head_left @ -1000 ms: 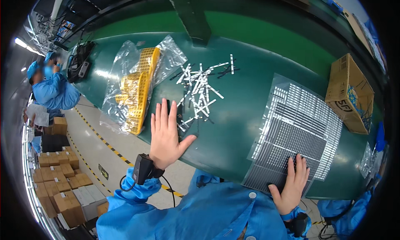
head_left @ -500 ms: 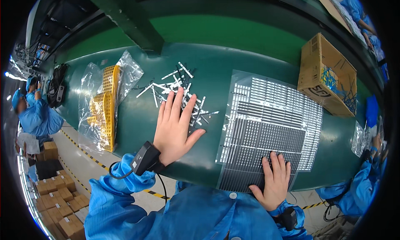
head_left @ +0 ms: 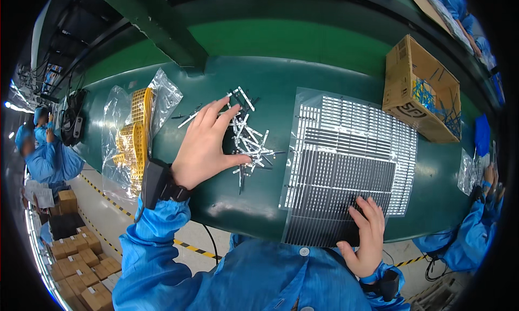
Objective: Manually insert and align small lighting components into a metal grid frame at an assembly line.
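Observation:
A loose pile of short black-and-white strips [head_left: 252,139] lies on the green table. My left hand [head_left: 201,144] curves around its left side, thumb and fingers apart; some strips lie under or beside the fingertips. My right hand [head_left: 368,238] is open at the near right edge of a dark sheet [head_left: 330,203] marked with rows of small light marks, its fingers spread over it. That sheet overlaps a clear sheet [head_left: 403,186] carrying rows of silvery-white strips. Whether the left fingertips touch any strip is hard to tell.
Left of the pile, yellow grid-like plastic trays [head_left: 141,114] lie with a clear plastic bag [head_left: 166,95]. A cardboard box [head_left: 403,89] holding blue and dark thin pieces stands at the right. A green post [head_left: 157,32] rises behind. Co-workers in blue sit at both sides.
My left hand has shifted left and turned, its fingers going from flat over the pile to curved at its side. The strips lie rearranged. My right hand has moved slightly right.

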`<state>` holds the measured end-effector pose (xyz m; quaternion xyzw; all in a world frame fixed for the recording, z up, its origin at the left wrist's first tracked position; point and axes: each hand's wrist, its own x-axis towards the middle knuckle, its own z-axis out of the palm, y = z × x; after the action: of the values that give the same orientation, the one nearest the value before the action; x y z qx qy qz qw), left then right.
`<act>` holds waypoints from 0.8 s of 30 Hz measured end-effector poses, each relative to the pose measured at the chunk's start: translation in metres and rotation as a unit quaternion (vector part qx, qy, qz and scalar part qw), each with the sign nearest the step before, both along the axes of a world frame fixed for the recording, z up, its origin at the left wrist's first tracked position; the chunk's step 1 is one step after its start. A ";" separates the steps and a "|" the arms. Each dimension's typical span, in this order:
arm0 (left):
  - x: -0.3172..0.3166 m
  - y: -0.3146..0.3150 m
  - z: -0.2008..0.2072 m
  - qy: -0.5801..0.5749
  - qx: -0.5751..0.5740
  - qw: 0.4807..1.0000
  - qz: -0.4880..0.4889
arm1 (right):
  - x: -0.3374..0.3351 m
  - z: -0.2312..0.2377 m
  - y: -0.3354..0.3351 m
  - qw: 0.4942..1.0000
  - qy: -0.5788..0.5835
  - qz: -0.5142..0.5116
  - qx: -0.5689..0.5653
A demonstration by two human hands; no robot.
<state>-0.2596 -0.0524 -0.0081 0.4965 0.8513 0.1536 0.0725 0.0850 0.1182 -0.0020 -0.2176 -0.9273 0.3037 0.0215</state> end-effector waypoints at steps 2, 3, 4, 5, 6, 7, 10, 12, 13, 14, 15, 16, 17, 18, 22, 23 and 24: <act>0.008 0.001 0.003 0.010 0.045 0.999 0.004 | -0.003 0.008 0.002 1.000 0.022 -0.006 -0.007; 0.010 0.000 0.004 0.008 0.046 0.999 0.001 | -0.003 0.010 0.005 1.000 0.020 -0.009 -0.005; 0.011 -0.002 0.005 -0.007 0.041 0.999 0.013 | -0.001 0.011 0.009 0.999 0.024 -0.005 -0.026; 0.012 -0.002 0.006 -0.023 0.035 0.999 0.025 | 0.000 0.012 0.012 0.999 0.028 0.000 -0.047; 0.014 -0.001 0.007 -0.022 0.050 0.998 0.035 | -0.001 0.013 0.014 0.999 0.038 0.001 -0.036; 0.015 0.000 0.009 -0.024 0.050 0.998 0.033 | -0.001 0.014 0.016 0.999 0.036 0.000 -0.036; 0.020 0.002 0.010 0.059 0.051 0.997 0.014 | -0.003 0.018 0.021 0.999 0.012 0.012 -0.033; 0.028 0.012 0.016 0.042 0.057 0.997 0.012 | -0.006 0.020 0.021 0.999 0.011 0.006 -0.042; 0.032 0.016 0.017 0.027 0.060 0.998 0.013 | -0.007 0.021 0.021 0.998 0.012 0.003 -0.054; 0.033 0.020 0.016 0.041 0.030 0.998 0.024 | -0.009 0.021 0.021 0.999 0.010 0.000 -0.053; 0.033 0.022 0.015 0.041 0.030 0.998 0.023 | -0.010 0.019 0.021 0.999 0.014 0.009 -0.048; 0.033 0.023 0.013 0.037 0.030 0.998 0.032 | -0.012 0.018 0.021 0.999 0.019 0.018 -0.043; 0.032 0.025 0.011 0.033 0.030 0.998 0.042 | -0.013 0.017 0.020 0.999 0.020 0.017 -0.043; 0.030 0.025 0.009 0.034 0.029 0.998 0.042 | -0.014 0.016 0.020 0.998 0.020 0.016 -0.050; 0.017 0.017 0.007 -0.007 0.022 0.997 0.073 | -0.017 0.015 0.022 0.998 0.029 0.016 -0.061; 0.013 0.015 0.007 -0.027 0.032 0.996 0.073 | -0.017 0.017 0.021 0.998 0.033 0.004 -0.062; 0.008 0.014 0.005 -0.032 0.043 0.997 0.064 | -0.016 0.016 0.021 0.998 0.033 -0.002 -0.058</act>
<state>-0.2512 -0.0381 -0.0032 0.4389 0.8709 0.2103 0.0683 0.0688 0.1390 0.0140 -0.2106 -0.9062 0.3644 0.0400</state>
